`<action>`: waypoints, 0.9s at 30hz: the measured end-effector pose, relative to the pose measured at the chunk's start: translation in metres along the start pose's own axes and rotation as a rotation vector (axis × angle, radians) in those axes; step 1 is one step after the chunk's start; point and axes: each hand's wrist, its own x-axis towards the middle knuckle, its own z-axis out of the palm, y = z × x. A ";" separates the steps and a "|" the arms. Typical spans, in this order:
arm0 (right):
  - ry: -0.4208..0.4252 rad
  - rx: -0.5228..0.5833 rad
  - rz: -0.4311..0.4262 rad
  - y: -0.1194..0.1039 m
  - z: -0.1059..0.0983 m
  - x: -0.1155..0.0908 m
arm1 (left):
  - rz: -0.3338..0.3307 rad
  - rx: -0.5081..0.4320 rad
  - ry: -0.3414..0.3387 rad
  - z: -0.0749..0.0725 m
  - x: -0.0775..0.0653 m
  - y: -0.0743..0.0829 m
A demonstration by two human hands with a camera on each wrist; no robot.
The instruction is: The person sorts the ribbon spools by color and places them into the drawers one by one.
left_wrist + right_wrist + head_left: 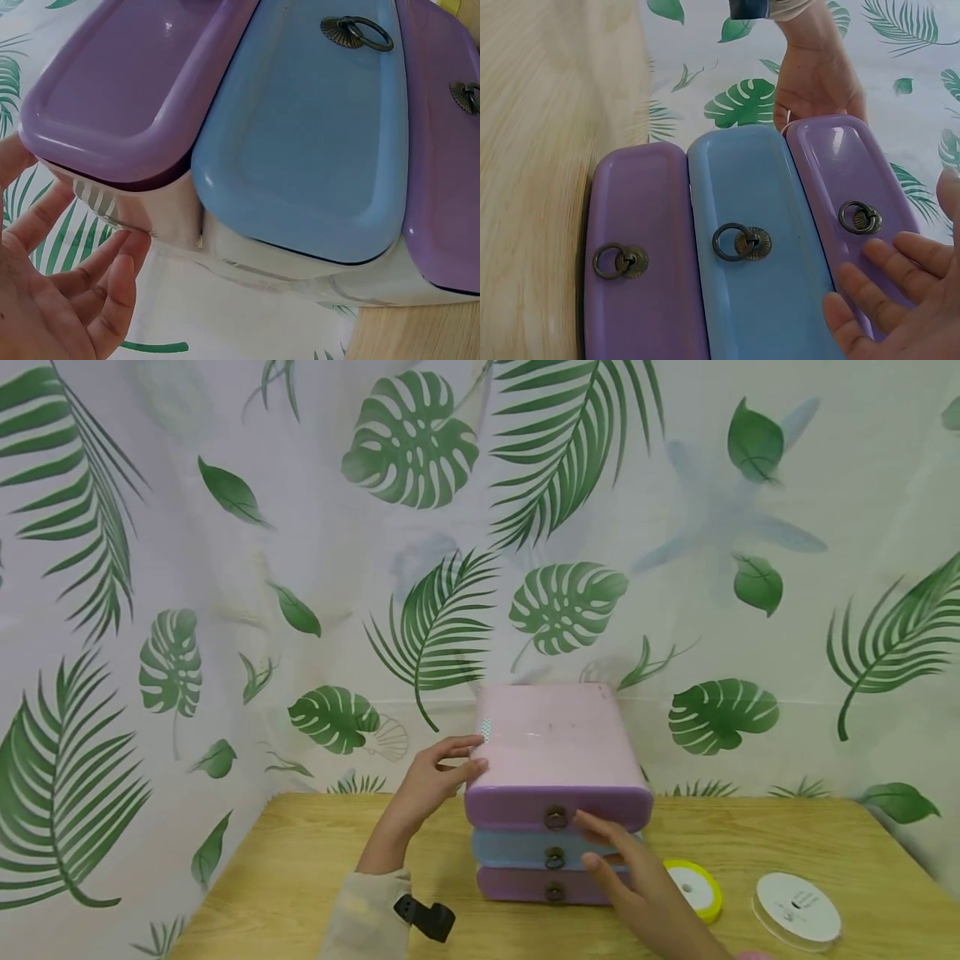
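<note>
A small chest of three stacked drawers has a pale pink top. Its top drawer front is purple, the middle drawer front blue and the bottom drawer front purple. Each front carries a bronze ring pull. My left hand rests its fingertips on the upper left side of the chest, fingers loosely bent along the wall of the top drawer. Before the top drawer's front, my right hand holds nothing, its fingers extended close to the top ring pull.
Right of the chest on the wooden table lie a yellow-rimmed spool and a white spool. A bit of something pink shows at the lower edge. A leaf-patterned cloth hangs behind the table.
</note>
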 end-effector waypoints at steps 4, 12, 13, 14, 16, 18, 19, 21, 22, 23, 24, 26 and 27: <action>-0.034 0.093 0.059 -0.001 0.004 0.003 | -0.015 -0.023 0.005 -0.002 -0.001 -0.001; -0.074 0.228 0.176 0.001 0.005 0.008 | -0.024 -0.051 -0.010 0.001 0.003 -0.003; -0.077 0.249 0.190 0.002 0.005 0.008 | -0.024 -0.055 -0.012 0.002 0.003 -0.003; -0.080 0.269 0.204 0.002 0.004 0.008 | -0.024 -0.056 -0.012 0.003 0.003 -0.003; -0.079 0.309 0.233 0.003 0.004 0.009 | -0.024 -0.059 -0.014 0.005 0.004 -0.003; -0.072 0.351 0.262 0.002 0.004 0.010 | -0.026 -0.061 -0.014 0.005 0.005 -0.004; -0.069 0.370 0.262 0.002 0.004 0.011 | -0.027 -0.063 -0.011 0.006 0.005 -0.004; -0.060 0.398 0.242 0.002 0.005 0.013 | -0.033 -0.066 -0.001 0.005 0.005 -0.006; -0.055 0.408 0.231 0.002 0.006 0.014 | -0.037 -0.069 0.003 0.005 0.005 -0.007; -0.051 0.414 0.216 0.001 0.007 0.015 | -0.041 -0.074 0.008 0.005 0.005 -0.008; -0.047 0.415 0.201 0.001 0.007 0.015 | -0.046 -0.077 0.012 0.005 0.005 -0.009; -0.039 0.411 0.197 0.000 0.009 0.017 | -0.052 -0.086 0.016 0.005 0.005 -0.010; -0.034 0.407 0.207 -0.001 0.009 0.017 | -0.053 -0.091 0.018 0.005 0.005 -0.011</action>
